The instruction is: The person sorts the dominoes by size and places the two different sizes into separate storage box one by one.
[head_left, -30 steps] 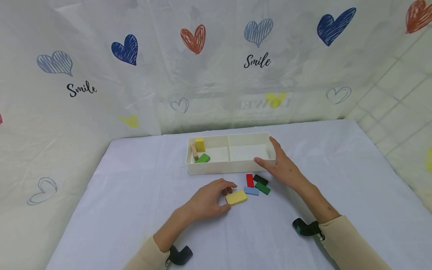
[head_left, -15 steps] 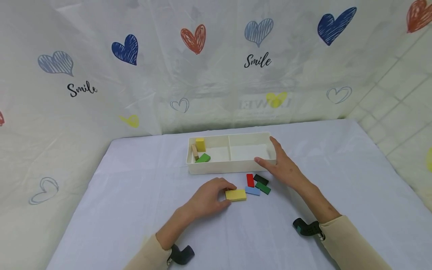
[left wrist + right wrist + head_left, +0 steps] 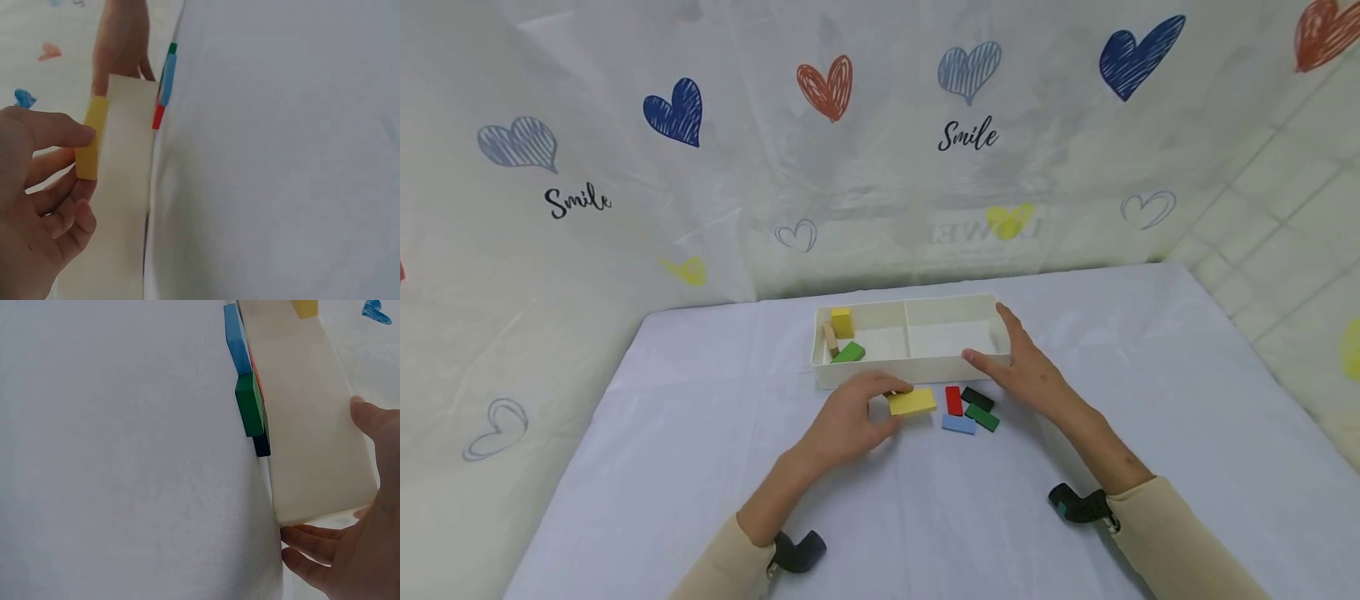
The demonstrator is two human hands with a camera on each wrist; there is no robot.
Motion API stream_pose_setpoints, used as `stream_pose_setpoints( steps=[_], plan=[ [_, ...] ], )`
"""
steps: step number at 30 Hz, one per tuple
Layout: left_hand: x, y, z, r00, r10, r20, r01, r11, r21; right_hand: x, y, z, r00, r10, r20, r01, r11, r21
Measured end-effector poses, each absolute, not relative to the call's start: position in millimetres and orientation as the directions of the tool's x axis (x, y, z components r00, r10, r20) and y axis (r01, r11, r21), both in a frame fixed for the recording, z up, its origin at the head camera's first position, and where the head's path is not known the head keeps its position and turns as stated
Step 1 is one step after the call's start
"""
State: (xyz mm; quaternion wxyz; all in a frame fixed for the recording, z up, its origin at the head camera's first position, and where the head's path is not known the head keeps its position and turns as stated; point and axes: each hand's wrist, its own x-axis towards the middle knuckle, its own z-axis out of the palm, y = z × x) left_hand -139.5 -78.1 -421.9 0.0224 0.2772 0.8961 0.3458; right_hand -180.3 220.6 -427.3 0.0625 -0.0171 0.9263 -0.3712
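Note:
My left hand (image 3: 850,423) pinches a yellow rectangular block (image 3: 913,402) between thumb and fingers, in front of a white divided box (image 3: 880,372). The left wrist view shows the thumb on one face of the yellow block (image 3: 92,140) and fingers behind it. My right hand (image 3: 1033,375) holds the right end of the box, its thumb at the front rim and its fingers at the end wall. By the box's front lie a red block (image 3: 953,400), a black block (image 3: 977,398), a green block (image 3: 982,417) and a blue block (image 3: 958,424).
Inside the left compartment are a yellow block (image 3: 842,322), a tan block (image 3: 831,338) and a green block (image 3: 849,352). A white cloth (image 3: 925,517) covers the table. Behind it hangs a white sheet (image 3: 880,167) with printed hearts.
My left hand has closed on the yellow block, picked it up and carried it toward the box, slightly left. The right hand has stayed at the box's end.

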Motion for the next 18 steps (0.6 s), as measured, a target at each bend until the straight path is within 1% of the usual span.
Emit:
stream_pose_setpoints(
  steps=[7,12,18],
  plan=[
    [-150,-86,-407,-0.871,0.440,0.220,0.462,0.580,0.671,-181,220,-427,-0.992,-0.079,-0.103,0.014,0.722,-0.692],
    [-158,-93,-400,-0.873,0.401,0.276,0.474,0.568,0.673,-181,220,-426,-0.992,-0.079,-0.103,0.014,0.726,-0.688],
    [-169,-98,-396,-0.892,0.349,0.286,0.446,0.586,0.676,-181,221,-426,-0.990,-0.079,-0.114,0.021,0.727,-0.686]
  ],
)
